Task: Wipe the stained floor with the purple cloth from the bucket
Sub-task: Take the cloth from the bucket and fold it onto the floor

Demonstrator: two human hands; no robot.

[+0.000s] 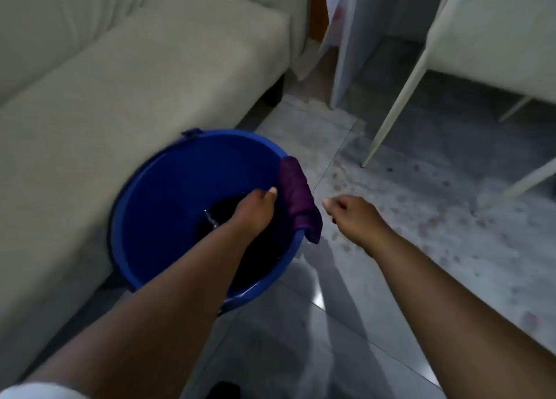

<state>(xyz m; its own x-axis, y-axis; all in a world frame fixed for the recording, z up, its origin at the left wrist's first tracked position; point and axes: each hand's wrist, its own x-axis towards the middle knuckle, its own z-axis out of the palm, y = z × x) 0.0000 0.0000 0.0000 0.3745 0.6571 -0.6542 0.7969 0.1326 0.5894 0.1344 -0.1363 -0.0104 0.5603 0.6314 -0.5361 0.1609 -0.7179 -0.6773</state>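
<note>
Over the right rim of the blue bucket hangs the folded purple cloth, its inner end hidden. Left hand curls beside it, grasp unclear; right hand loosely closed, empty, above stained floor.

From my feed I see two bare forearms reaching in from the bottom edge of the view, with nothing worn from elbow to wrist: no watch, no bracelet, no glove. The left hand shows a pale, rounded thumbnail, fairly long. The right hand shows a similar pale nail at the tip of one finger, and I can make out a small dark spot near its lower edge, too blurred to identify. At the bottom left corner a strip of white sleeve covers the upper left arm. The right arm shows no sleeve within the view.
</note>
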